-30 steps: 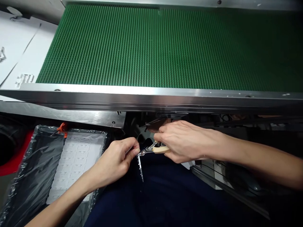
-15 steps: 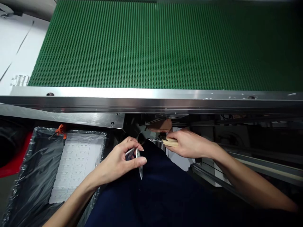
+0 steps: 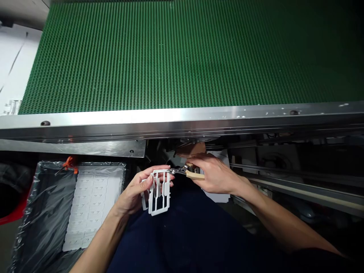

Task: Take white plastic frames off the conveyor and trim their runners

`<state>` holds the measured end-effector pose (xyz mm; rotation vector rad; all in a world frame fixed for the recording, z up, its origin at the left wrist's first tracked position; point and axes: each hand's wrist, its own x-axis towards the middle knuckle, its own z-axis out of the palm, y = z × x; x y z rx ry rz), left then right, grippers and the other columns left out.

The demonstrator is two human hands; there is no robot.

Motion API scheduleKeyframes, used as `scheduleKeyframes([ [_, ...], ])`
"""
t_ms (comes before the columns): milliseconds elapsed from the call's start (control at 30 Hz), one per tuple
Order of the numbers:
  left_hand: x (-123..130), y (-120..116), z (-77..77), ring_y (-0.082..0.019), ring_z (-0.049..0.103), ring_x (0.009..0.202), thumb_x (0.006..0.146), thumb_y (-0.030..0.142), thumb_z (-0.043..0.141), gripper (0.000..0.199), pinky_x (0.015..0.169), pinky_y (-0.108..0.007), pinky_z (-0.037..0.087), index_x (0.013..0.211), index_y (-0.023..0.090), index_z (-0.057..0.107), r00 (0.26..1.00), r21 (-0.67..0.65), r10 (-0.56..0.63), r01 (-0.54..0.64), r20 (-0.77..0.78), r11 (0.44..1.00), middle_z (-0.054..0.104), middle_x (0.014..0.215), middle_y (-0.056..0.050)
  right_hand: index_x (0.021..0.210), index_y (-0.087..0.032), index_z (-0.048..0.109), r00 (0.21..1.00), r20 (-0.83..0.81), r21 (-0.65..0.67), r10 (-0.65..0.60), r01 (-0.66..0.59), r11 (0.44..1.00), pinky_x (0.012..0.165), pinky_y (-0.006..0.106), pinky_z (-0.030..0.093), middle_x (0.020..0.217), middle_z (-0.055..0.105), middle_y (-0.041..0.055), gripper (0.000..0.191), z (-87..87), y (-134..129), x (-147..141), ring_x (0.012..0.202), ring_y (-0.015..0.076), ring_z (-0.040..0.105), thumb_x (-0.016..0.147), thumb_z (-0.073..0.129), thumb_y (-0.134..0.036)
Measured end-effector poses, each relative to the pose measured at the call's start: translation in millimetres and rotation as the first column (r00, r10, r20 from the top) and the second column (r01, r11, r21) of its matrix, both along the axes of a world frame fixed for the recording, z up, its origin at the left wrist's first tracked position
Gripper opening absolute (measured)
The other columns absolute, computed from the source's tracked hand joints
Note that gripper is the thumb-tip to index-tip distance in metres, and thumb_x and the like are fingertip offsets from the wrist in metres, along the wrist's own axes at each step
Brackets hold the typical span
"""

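Note:
My left hand (image 3: pixel 136 191) is closed on white plastic frames with long slots. The front plastic frame (image 3: pixel 167 193) faces me, its thin bars showing, and the edge of a second one shows behind it. In my right hand (image 3: pixel 214 172) is a pair of nippers (image 3: pixel 195 174) with cream handles. The handles are spread apart, and the metal jaws point left, at the upper right corner of the front frame. Whether the jaws touch the plastic there I cannot tell. Both hands are over my dark blue clothing, below the conveyor's edge.
A green ribbed conveyor belt (image 3: pixel 159 57) runs behind a metal rail (image 3: pixel 170 117). At left, a plastic-lined bin (image 3: pixel 40 212) holds a white sheet of moulded pieces (image 3: pixel 91 201); an orange tie (image 3: pixel 69 163) is on its rim. Dark shelving with bars (image 3: pixel 278 185) stands at right.
My left hand has turned the plastic frames from edge-on to facing me. My right hand has moved left, bringing the nippers to the frame's upper corner, their handles now spread.

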<state>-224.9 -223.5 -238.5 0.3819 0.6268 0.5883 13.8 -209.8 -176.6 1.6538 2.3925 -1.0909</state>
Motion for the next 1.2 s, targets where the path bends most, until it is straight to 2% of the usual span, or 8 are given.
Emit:
scheduleKeyframes([
  [133, 3, -4, 4.4, -0.022, 0.064, 0.088, 0.086, 0.034, 0.048, 0.038, 0.073, -0.025, 0.052, 0.116, 0.012, 0.058, 0.998, -0.049, 0.058, -0.057, 0.018, 0.997, 0.067, 0.101, -0.014, 0.114, -0.017, 0.055, 1.000, 0.005, 0.063, 0.018, -0.018, 0.998, 0.078, 0.029, 0.044, 0.099, 0.061, 0.0070, 0.035, 1.5, 1, -1, 0.093, 0.0192, 0.055, 0.083, 0.046, -0.030],
  [367, 3, -7, 8.9, -0.022, 0.063, 0.089, 0.085, 0.036, 0.050, 0.041, 0.076, -0.025, 0.051, 0.118, 0.013, 0.058, 0.999, -0.060, 0.036, -0.037, -0.013, 0.998, 0.068, 0.102, -0.013, 0.114, -0.016, 0.055, 0.994, 0.085, 0.130, 0.075, -0.085, 0.988, 0.077, 0.031, 0.043, 0.100, 0.059, 0.0097, 0.036, 5.0, 0, 1, 0.095, 0.0216, 0.054, 0.079, 0.048, -0.025],
  [600, 2, -8, 9.7, -0.021, 0.064, 0.089, 0.084, 0.035, 0.053, 0.041, 0.075, -0.024, 0.052, 0.118, 0.014, 0.058, 1.000, -0.065, 0.000, 0.000, 0.014, 0.998, 0.067, 0.104, -0.014, 0.108, -0.018, 0.056, 0.982, 0.139, 0.172, 0.127, -0.151, 0.974, 0.060, 0.026, 0.035, 0.086, 0.061, 0.0055, 0.031, 5.4, 0, 0, 0.075, 0.0171, 0.055, 0.079, 0.047, -0.028],
  [900, 3, -9, 6.5, -0.022, 0.064, 0.088, 0.082, 0.035, 0.056, 0.043, 0.074, -0.025, 0.052, 0.118, 0.013, 0.057, 1.000, -0.063, -0.016, 0.016, 0.008, 0.998, 0.068, 0.103, -0.014, 0.081, -0.018, 0.056, 0.977, 0.161, 0.192, 0.142, -0.172, 0.966, 0.049, 0.024, 0.018, 0.068, 0.056, 0.0004, 0.012, 4.4, 1, 3, 0.055, 0.0102, 0.044, 0.074, 0.047, -0.022],
  [1000, 3, -8, 5.6, -0.022, 0.064, 0.088, 0.083, 0.034, 0.054, 0.041, 0.075, -0.025, 0.052, 0.118, 0.013, 0.057, 1.000, -0.071, -0.003, 0.004, 0.020, 0.997, 0.067, 0.104, -0.014, 0.077, -0.019, 0.056, 0.985, 0.133, 0.189, 0.113, -0.137, 0.972, 0.049, 0.024, 0.018, 0.065, 0.054, -0.0007, 0.010, 1.5, 1, 3, 0.053, 0.0097, 0.041, 0.074, 0.046, -0.021],
  [1067, 3, -8, 4.8, -0.023, 0.064, 0.089, 0.084, 0.033, 0.052, 0.039, 0.076, -0.026, 0.052, 0.116, 0.012, 0.058, 1.000, -0.081, 0.018, -0.016, 0.023, 0.997, 0.067, 0.104, -0.014, 0.073, -0.019, 0.055, 0.995, 0.064, 0.137, 0.078, -0.086, 0.987, 0.049, 0.023, 0.020, 0.061, 0.052, -0.0020, 0.009, -2.3, 2, 2, 0.052, 0.0092, 0.039, 0.074, 0.046, -0.021],
  [1200, 3, -6, 3.9, -0.024, 0.064, 0.090, 0.085, 0.032, 0.050, 0.037, 0.075, -0.027, 0.053, 0.115, 0.012, 0.059, 0.998, -0.098, 0.056, -0.052, 0.037, 0.994, 0.067, 0.103, -0.014, 0.075, -0.018, 0.057, 0.986, -0.107, -0.054, -0.128, 0.123, 0.991, 0.055, 0.022, 0.032, 0.066, 0.055, -0.0009, 0.014, -11.5, 2, 0, 0.059, 0.0106, 0.046, 0.080, 0.047, -0.026],
])
